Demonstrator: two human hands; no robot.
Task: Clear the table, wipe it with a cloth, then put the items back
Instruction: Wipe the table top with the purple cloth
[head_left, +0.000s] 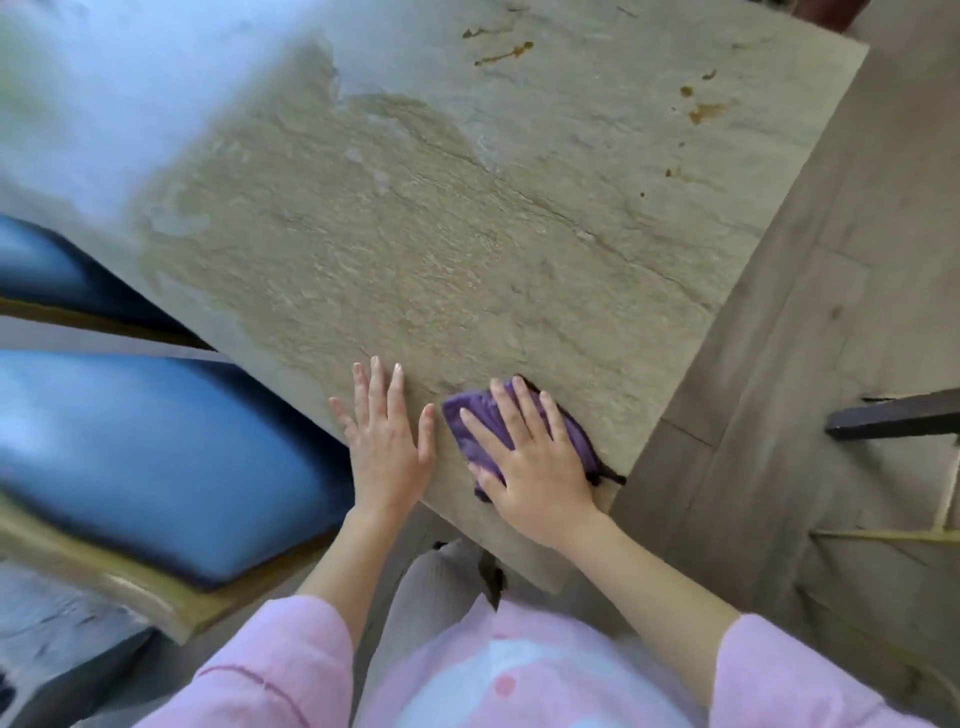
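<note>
Right hand (535, 462), flat grip, presses cloth (470, 421) to wipe bench (467, 234); left hand (387, 441) flat, likely bracing.

The cloth (470, 426) lies on the tabletop (467, 249) near its front corner, under the flat right hand (535, 457). The left hand (387, 439) rests on the tabletop just left of the cloth. Two cushioned seats (156, 457) stand left of the tabletop; stains (701, 111) lie at its far right.
</note>
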